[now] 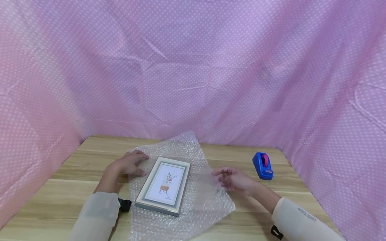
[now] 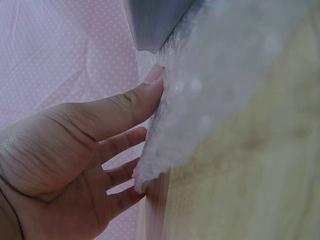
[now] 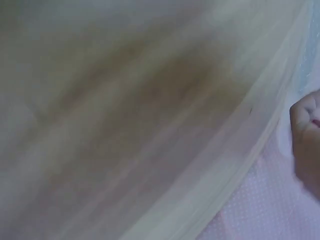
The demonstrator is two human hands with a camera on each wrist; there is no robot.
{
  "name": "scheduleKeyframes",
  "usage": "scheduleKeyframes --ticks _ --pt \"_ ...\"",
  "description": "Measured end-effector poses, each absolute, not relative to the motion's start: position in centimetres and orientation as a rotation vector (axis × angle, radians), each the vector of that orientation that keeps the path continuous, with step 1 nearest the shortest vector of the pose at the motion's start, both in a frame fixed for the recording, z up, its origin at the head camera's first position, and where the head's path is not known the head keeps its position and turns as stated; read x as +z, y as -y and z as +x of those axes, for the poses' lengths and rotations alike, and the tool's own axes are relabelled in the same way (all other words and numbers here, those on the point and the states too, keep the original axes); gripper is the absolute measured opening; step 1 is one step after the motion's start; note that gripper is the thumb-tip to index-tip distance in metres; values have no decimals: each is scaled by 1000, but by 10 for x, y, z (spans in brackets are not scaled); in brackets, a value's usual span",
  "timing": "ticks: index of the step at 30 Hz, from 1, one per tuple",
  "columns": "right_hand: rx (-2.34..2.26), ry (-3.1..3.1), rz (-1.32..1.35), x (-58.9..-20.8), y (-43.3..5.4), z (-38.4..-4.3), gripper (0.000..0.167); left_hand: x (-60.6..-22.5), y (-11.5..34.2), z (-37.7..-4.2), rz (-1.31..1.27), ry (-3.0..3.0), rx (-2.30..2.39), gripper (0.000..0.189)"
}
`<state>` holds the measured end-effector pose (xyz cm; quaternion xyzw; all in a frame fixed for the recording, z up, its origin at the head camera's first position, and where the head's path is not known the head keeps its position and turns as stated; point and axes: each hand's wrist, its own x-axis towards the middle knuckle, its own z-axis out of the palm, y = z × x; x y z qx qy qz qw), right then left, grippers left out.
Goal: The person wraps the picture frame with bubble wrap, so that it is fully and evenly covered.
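Note:
A picture frame point(image 1: 164, 185) with a light border and a plant-pot print lies face up on a sheet of bubble wrap point(image 1: 202, 187). On its left, my left hand point(image 1: 132, 164) rests along the wrap's edge, fingers spread. The left wrist view has that hand point(image 2: 75, 160) with its thumb against the wrap point(image 2: 200, 100), just below a corner of the picture frame point(image 2: 155, 22). My right hand point(image 1: 233, 180) is at the wrap's right edge, fingers slightly bent and fingertips right at the border. Only part of the right hand point(image 3: 306, 145) shows in the right wrist view.
A blue tape dispenser point(image 1: 263, 166) with a pink core stands on the wooden table point(image 1: 289, 187), to the right and beyond my right hand. Pink dotted cloth point(image 1: 193, 83) hangs behind the table and along both sides.

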<state>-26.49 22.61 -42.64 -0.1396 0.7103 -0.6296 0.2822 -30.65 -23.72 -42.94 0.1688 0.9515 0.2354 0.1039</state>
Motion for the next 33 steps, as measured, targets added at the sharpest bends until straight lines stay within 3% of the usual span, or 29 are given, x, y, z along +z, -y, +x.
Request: scheduleKeyframes --ticks 5,8,16,26,33 --pt "-1083 -2485 -1276 -422 -220 -272 45 -428 236 -306 498 -2807 688 70" --pt "-870 -2738 -1600 -418 -206 -274 31 -427 236 -306 493 -2807 690 70" --pt "-914 -2879 -1604 -404 -164 -287 8 -426 236 -306 494 -2810 669 80" --pt "-945 -2840 -1479 -402 -112 -299 11 -427 237 -306 466 -2790 681 96" --pt "-953 -2751 -1452 -403 -80 -300 12 -429 237 -306 492 -2793 680 97"
